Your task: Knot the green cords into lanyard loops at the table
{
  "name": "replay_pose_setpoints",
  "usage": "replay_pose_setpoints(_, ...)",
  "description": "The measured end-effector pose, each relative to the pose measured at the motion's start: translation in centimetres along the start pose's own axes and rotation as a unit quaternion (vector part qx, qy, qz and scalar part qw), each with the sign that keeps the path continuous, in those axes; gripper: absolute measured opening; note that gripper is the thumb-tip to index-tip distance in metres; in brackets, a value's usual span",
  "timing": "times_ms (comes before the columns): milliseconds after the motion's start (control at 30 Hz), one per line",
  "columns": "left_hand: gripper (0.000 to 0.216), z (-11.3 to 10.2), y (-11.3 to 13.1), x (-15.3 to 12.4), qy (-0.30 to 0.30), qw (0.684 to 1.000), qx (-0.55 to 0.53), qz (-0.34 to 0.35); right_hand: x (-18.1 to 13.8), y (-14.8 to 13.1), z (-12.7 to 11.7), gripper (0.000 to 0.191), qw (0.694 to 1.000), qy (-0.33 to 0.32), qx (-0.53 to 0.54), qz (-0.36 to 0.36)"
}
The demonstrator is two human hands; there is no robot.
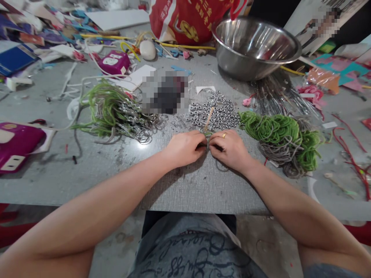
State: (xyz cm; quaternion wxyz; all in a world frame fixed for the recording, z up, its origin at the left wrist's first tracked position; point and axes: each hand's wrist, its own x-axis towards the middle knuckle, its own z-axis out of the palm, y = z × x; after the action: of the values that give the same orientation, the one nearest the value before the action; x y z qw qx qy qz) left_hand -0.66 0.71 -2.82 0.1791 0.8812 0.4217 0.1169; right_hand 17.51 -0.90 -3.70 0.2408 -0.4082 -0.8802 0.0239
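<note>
My left hand (187, 148) and my right hand (230, 148) meet at the table's middle, fingertips almost touching. Both are closed in a pinch on a thin green and grey cord (207, 135), mostly hidden by the fingers. A grey loop of it shows below my right hand, which wears a ring. Just beyond the fingers lies a pile of silver metal beads (224, 112), with a thin tan stick (209, 117) over its near edge. Left of my hands rests a bundle of green cords with metal clasps (116, 112). Tangled green and grey cords (281, 139) lie to the right.
A steel bowl (255, 48) stands at the back right beside a red bag (185, 23). Purple boxes (114, 61) with white cables sit on the left. Scraps clutter the far left. Metal strips (278, 92), pink flowers and red cords (352, 154) lie on the right.
</note>
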Motion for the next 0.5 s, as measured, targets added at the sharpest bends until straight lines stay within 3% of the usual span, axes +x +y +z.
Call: replay_pose_setpoints(500,0.021,0.41,-0.18,-0.09,0.023,1.000,0.001,0.005,-0.07,-0.12,-0.81,0.013,0.995,-0.001,0.089,0.046)
